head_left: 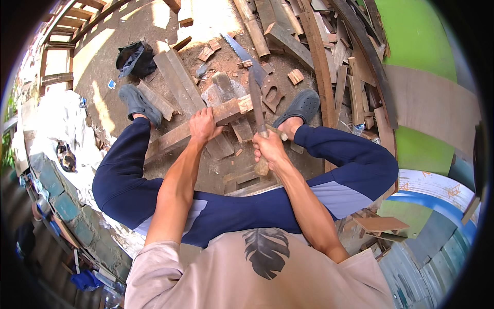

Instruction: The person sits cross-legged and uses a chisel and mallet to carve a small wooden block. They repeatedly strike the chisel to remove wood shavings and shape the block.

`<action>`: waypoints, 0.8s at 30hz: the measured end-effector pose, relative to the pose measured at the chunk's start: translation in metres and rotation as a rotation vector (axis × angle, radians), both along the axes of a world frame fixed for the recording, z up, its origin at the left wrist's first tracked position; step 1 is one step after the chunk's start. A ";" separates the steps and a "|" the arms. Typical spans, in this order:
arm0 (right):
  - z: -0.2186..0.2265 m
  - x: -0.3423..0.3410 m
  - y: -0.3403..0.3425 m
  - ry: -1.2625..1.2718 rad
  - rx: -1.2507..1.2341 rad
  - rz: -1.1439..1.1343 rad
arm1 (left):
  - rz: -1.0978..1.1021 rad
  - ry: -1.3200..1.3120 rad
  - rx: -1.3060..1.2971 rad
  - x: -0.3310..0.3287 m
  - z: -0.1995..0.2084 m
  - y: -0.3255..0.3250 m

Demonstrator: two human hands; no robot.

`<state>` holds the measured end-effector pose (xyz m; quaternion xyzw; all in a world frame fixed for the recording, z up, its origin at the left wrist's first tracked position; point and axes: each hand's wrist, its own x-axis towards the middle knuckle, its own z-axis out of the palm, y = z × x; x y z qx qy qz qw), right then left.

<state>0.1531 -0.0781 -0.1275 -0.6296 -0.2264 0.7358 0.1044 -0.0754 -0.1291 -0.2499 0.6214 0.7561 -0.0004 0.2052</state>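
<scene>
My left hand (202, 125) is closed over a long squared wooden beam (172, 135), which lies slantwise between my feet. The beam's right end shows fresh, pale chopped wood (245, 104). In my right hand (269, 148) is the wooden handle of a machete (256, 100). Its dark blade points away from me, right beside the chopped end; whether it touches the wood I cannot tell. Under the beam lies a short wooden block (225, 85). Just beyond the machete, a handsaw (239, 50) with a bluish blade and wooden grip rests on the ground.
Planks (177, 77) and wood chips (295, 76) are strewn around my feet. A black plastic bag (136, 59) sits at the far left. Scrap lumber (343, 77) is heaped along the right, beside a green panel (417, 36). White sheeting (69, 123) covers the left side.
</scene>
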 end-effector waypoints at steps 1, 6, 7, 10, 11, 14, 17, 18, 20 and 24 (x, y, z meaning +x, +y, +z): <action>0.007 0.003 0.003 0.033 0.027 -0.083 | 0.002 0.001 -0.002 0.001 -0.001 -0.001; -0.002 0.003 -0.013 0.072 -0.306 0.033 | -0.018 0.005 -0.036 0.004 0.007 0.002; 0.003 0.004 -0.011 0.061 -0.241 0.021 | -0.020 0.009 -0.027 0.002 0.006 -0.003; 0.018 0.010 -0.002 0.074 -0.009 -0.070 | 0.004 0.002 -0.019 0.000 0.001 -0.003; 0.019 0.005 0.001 0.028 0.129 -0.187 | 0.017 -0.003 -0.020 0.000 0.000 -0.004; -0.004 0.007 -0.021 -0.048 0.014 -0.037 | -0.007 -0.009 0.007 0.001 0.001 -0.004; -0.002 0.011 -0.011 -0.005 -0.080 0.082 | -0.006 -0.010 -0.009 0.005 0.003 -0.002; 0.003 0.013 -0.003 0.032 -0.024 -0.009 | 0.006 -0.004 -0.031 0.004 0.004 -0.001; 0.014 0.013 0.004 0.073 0.125 -0.216 | 0.024 -0.008 -0.045 0.005 0.002 0.000; -0.010 0.007 -0.024 0.047 -0.277 0.018 | -0.004 -0.017 -0.029 0.005 0.001 -0.003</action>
